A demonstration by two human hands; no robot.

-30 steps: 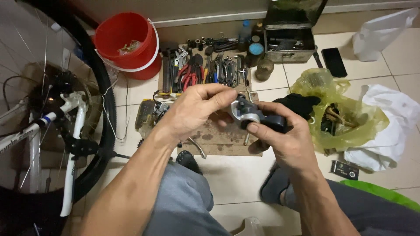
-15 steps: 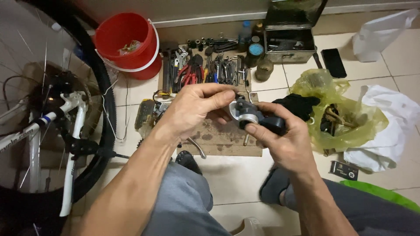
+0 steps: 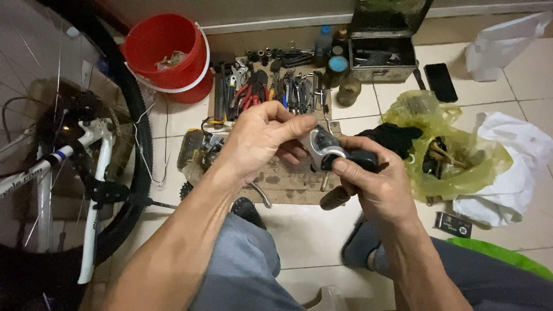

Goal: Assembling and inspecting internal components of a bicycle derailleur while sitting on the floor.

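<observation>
My right hand (image 3: 380, 184) has its grip clenched around a black-and-silver shifter (image 3: 337, 152), held above a board (image 3: 294, 181) on the floor. My left hand (image 3: 259, 141) pinches the shifter's silver end. Beyond lie tools (image 3: 276, 89), a red bucket (image 3: 167, 55), a yellow bag (image 3: 455, 158), a white bag (image 3: 498, 49).

A black phone (image 3: 440, 82) lies dark-screened beside the metal box (image 3: 383, 57); a small dark printed packet (image 3: 453, 224) lies below the white cloth (image 3: 512, 167).

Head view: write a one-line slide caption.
Both hands, left hand and right hand, grip a grey-and-black bicycle shifter above a cardboard sheet, hand tools and red bucket behind.
</observation>
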